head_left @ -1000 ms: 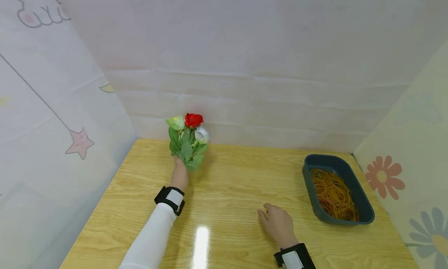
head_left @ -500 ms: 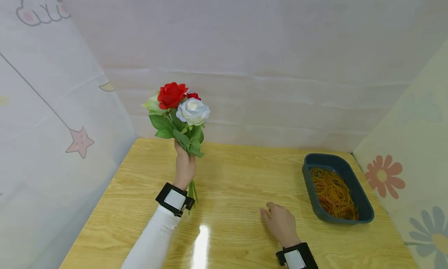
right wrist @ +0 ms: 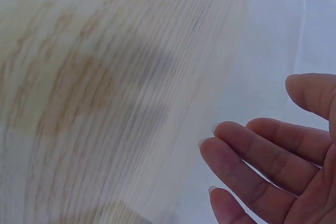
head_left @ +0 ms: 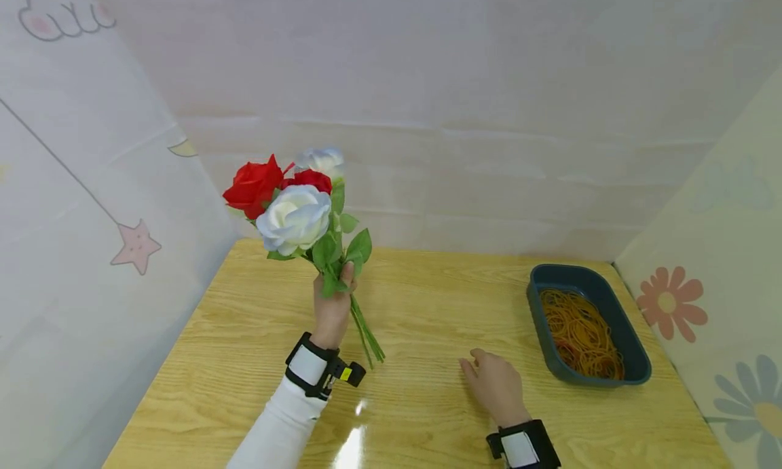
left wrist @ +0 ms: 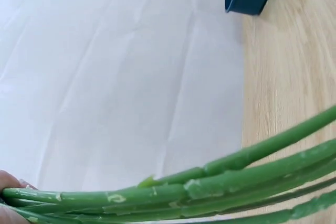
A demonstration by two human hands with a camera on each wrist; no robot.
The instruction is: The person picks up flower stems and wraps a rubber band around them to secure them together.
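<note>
The left hand [head_left: 332, 311] holds the bunch of flowers [head_left: 297, 208] upright above the worktop [head_left: 427, 306], its fingers curled around the green stems [left wrist: 210, 187]. The right hand [head_left: 496, 387] rests on the worktop with loose, slightly spread fingers [right wrist: 252, 156], near the tray of rubber bands [head_left: 583, 330]. The thin stems could slip or fan apart if this one-hand grip loosens.

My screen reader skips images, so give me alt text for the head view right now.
The left hand grips a bunch of red and white roses by the stems, upright above a wooden table. The right hand rests open on the table, beside a dark blue tray of rubber bands at the right.
</note>
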